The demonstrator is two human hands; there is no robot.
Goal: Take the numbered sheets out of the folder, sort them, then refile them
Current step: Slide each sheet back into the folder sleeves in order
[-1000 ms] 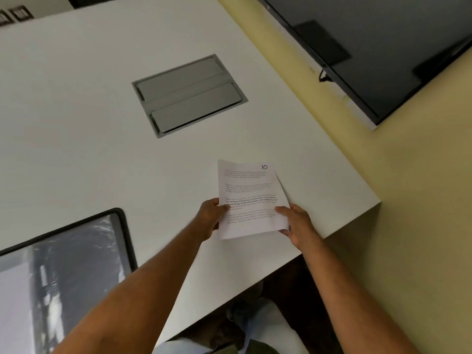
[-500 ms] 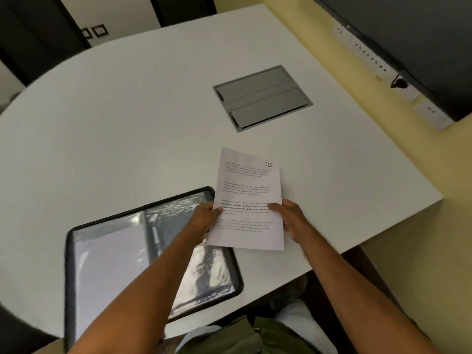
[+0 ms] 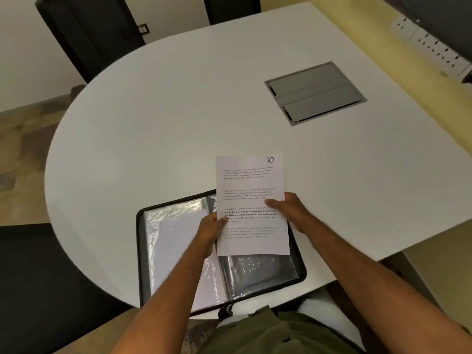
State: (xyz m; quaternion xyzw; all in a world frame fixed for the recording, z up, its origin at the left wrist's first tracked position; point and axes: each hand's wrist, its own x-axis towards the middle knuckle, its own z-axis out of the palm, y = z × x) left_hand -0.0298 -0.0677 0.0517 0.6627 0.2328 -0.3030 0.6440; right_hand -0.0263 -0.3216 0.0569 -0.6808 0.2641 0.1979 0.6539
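Display folder (image 3: 178, 251) lies open at the near edge of the white table (image 3: 178, 111), black zip border all round, clear plastic sleeves catching glare; its left pocket shows a pale sheet, its right pocket looks empty, though reflections make that uncertain. Since a second ago the folder has come fully into view: then only its corner showed at lower left, and the held paper sat over bare table toward the right edge. Now the sheet stack (image 3: 251, 200), top page marked 10, is held above the folder's right half, its lower edge over the right sleeve. Judgement: sorting looks done and refiling is about to begin, the stack having been carried from the sorting spot to the folder. Grey cable hatch (image 3: 315, 93), set in the table toward the far right, has only shifted in frame with the head turn. Left hand (image 3: 212, 226) pinches the stack's left edge, thumb on top. Right hand (image 3: 291, 210) pinches the right edge, thumb across the print; both grips match those half a second ago. How many sheets the stack holds cannot be told.
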